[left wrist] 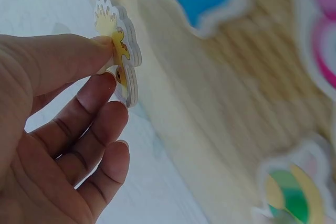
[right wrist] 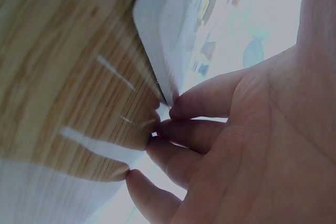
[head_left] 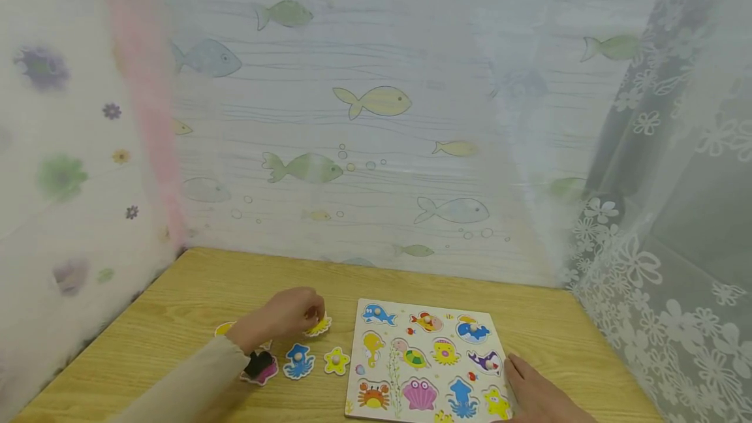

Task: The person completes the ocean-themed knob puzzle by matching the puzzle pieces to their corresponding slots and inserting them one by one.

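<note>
My left hand [head_left: 292, 314] pinches a yellow wooden puzzle piece [left wrist: 125, 51] with a scalloped edge between thumb and forefinger. The piece stands on edge in the left wrist view, so its whole picture is hidden; my other fingers are loosely bent. To its right lies a sea-animal puzzle board [head_left: 431, 371]. My right hand [head_left: 537, 391] touches the board's right edge, and its fingertips meet the wood tabletop in the right wrist view. A blue squid piece [head_left: 298, 364] and a yellow star piece [head_left: 337, 360] lie left of the board.
Near my left forearm lie a black and pink piece [head_left: 260, 367] and a partly covered yellow piece [head_left: 224, 329]. Several knobbed pieces sit in the board, among them a whale [head_left: 473, 331]. Fish-printed curtains [head_left: 376, 168] hang behind the wooden table [head_left: 258, 273].
</note>
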`<state>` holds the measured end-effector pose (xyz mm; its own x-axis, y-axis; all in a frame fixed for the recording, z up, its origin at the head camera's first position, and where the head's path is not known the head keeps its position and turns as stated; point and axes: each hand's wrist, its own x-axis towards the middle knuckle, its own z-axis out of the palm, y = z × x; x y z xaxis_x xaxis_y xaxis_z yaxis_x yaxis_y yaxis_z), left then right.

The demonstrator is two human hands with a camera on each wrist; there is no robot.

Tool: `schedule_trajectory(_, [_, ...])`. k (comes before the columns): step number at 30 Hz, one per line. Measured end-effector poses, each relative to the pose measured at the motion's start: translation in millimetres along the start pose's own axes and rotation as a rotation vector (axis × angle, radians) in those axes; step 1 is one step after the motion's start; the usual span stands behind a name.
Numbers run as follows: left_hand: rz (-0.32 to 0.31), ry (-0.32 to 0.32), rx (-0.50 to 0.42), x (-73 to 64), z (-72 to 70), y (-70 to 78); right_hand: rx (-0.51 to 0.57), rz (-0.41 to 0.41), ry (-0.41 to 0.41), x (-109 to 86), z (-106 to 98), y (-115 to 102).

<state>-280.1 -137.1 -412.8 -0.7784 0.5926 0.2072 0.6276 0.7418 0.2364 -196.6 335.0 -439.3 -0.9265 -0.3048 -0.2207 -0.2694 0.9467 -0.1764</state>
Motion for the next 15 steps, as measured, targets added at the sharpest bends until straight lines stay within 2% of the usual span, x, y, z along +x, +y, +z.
schedule_trajectory(15, [0.095, -0.001, -0.032, 38.7, 7.3, 37.4, 0.082, 0.037, -0.018, 1.7, -0.2, 0.1])
